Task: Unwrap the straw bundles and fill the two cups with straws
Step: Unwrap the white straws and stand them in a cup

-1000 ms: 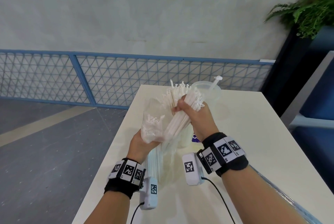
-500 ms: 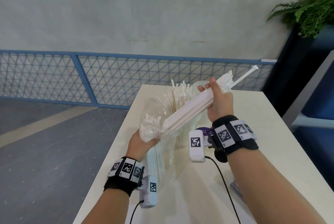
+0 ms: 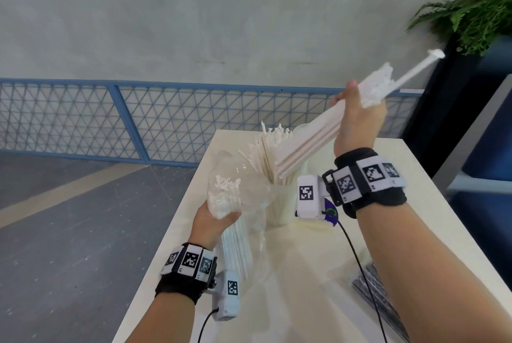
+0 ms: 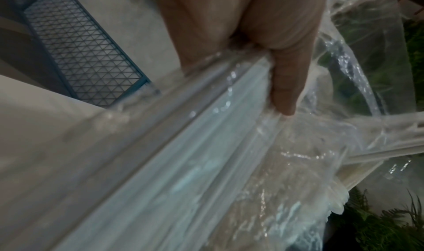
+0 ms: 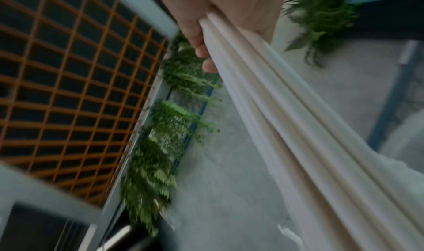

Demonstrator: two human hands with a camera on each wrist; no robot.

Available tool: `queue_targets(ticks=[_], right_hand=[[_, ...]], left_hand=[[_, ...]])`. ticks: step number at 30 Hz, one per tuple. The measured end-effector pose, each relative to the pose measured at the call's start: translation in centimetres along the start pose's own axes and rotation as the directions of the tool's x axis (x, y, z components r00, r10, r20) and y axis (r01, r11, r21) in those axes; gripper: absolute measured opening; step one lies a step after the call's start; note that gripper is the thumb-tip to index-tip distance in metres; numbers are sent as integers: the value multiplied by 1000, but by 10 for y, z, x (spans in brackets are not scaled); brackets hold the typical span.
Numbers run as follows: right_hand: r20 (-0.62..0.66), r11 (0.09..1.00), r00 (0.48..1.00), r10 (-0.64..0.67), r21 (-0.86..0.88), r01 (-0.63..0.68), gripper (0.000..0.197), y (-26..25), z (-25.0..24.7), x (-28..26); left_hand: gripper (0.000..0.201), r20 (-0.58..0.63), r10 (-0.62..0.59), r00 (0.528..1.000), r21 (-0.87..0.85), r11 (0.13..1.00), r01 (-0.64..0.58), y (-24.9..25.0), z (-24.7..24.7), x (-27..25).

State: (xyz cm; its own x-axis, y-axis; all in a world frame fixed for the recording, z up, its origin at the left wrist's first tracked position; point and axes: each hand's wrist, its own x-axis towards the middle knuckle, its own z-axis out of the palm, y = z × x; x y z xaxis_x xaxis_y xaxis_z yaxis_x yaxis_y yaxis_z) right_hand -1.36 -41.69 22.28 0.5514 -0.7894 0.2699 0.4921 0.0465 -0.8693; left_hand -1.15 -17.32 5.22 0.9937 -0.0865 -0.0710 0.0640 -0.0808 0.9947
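Observation:
My right hand [image 3: 357,112] grips a handful of white straws [image 3: 313,143] and holds them high and slanted, tips up to the right, lower ends just above the near cup. The same straws [image 5: 286,128] run through that fist in the right wrist view. My left hand [image 3: 213,220] grips the clear plastic wrapper [image 3: 243,193] with the remaining straws [image 3: 235,248] inside; its fingers [image 4: 284,84] curl round the bag [image 4: 206,155]. A near cup [image 3: 279,204] on the table stands full of white straws [image 3: 266,154]. A second clear cup [image 3: 300,130] sits behind it, mostly hidden.
The cream table [image 3: 304,287] runs away from me, its left edge close to my left wrist. A dark bundle [image 3: 376,295] lies at the right near edge. A blue mesh fence [image 3: 138,118] and a potted fern [image 3: 476,15] stand beyond.
My right hand has pulled the handful of straws out of the wrapper, up and to the right. My left hand has stayed low, still holding the wrapper.

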Motion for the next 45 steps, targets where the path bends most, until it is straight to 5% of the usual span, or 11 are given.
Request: queue_targets(ticks=[4, 7, 11, 14, 17, 20, 25, 29, 32, 36, 45], right_hand=[[201, 960, 980, 9, -275, 48, 12, 22, 14, -19], [273, 892, 960, 69, -447, 62, 29, 44, 14, -30], [364, 913, 924, -114, -328, 242, 53, 55, 13, -39], [518, 785, 821, -238, -395, 477, 28, 68, 15, -37], [644, 672, 743, -182, -470, 572, 24, 93, 12, -34], [661, 604, 736, -148, -529, 596, 26, 111, 6, -36], [679, 498, 734, -8, -634, 592, 32, 113, 3, -37], [553, 651, 763, -334, -450, 611, 26, 89, -6, -63], [707, 737, 692, -145, -390, 552, 10, 82, -18, -89], [780, 718, 599, 184, -522, 460, 20, 95, -27, -111], [777, 710, 460, 431, -606, 359, 63, 101, -27, -116]], left_hand=[[38, 21, 13, 1000, -10, 1000, -13, 4, 5, -3], [44, 43, 13, 999, -27, 1000, -12, 4, 7, -5], [74, 75, 16, 997, -33, 999, -14, 2, 7, -6], [75, 75, 14, 997, -37, 999, -11, 1, 6, -5], [54, 81, 13, 997, -35, 999, -10, 0, 6, -4], [39, 84, 19, 996, -42, 999, -15, 0, 7, -4], [45, 83, 43, 996, -63, 997, -38, -1, 6, -5], [39, 91, 53, 994, -70, 996, -47, 0, 6, -7], [38, 73, 58, 996, -61, 997, -54, 0, 7, -7], [38, 91, 69, 993, -43, 997, -65, 0, 9, -9], [53, 277, 123, 953, -34, 992, -118, 8, 11, -19]])
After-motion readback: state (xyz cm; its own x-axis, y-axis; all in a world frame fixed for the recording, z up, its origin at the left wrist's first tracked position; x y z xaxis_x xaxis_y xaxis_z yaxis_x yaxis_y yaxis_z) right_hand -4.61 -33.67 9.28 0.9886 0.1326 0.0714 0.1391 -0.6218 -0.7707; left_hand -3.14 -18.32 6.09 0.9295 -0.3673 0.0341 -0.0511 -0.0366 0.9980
